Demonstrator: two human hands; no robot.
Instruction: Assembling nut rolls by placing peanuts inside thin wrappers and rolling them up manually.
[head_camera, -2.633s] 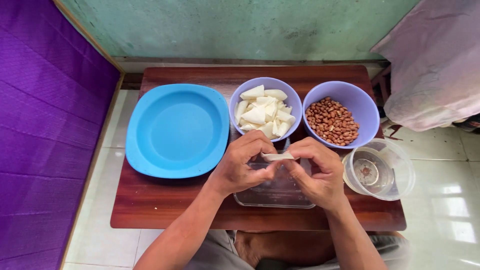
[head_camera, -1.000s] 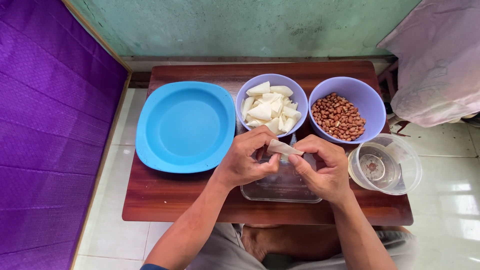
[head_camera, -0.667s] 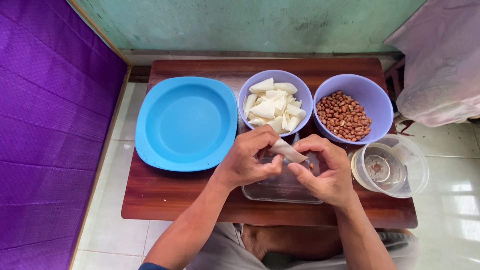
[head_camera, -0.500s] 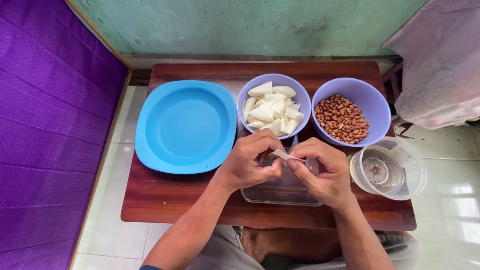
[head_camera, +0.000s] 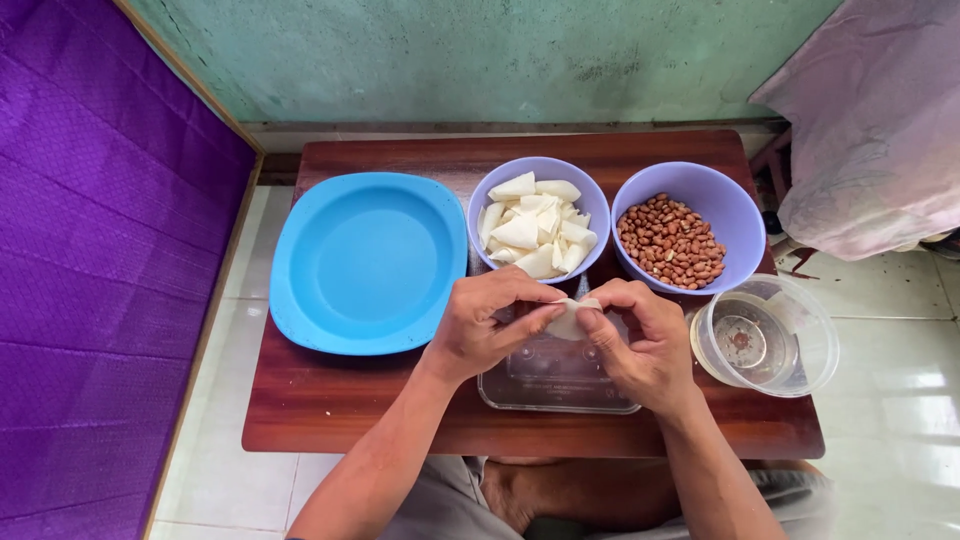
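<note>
Both of my hands meet over a clear rectangular tray (head_camera: 555, 385) at the front of a small wooden table (head_camera: 330, 410). My left hand (head_camera: 485, 325) and my right hand (head_camera: 645, 340) pinch one small white pastry piece (head_camera: 570, 318) between their fingertips. Just behind them stands a lilac bowl (head_camera: 538, 218) piled with folded white pastry triangles. To its right a second lilac bowl (head_camera: 690, 238) holds brown peanuts.
An empty blue plate (head_camera: 365, 262) lies at the left of the table. A clear round container (head_camera: 765, 335) sits at the right edge. A purple mat (head_camera: 90, 260) borders the left, pink cloth (head_camera: 870, 120) hangs at the right, a green wall behind.
The white piece has been turned and pressed between my fingers, from sticking out to tucked in. Both hands stay over the clear tray. The view has shifted slightly.
</note>
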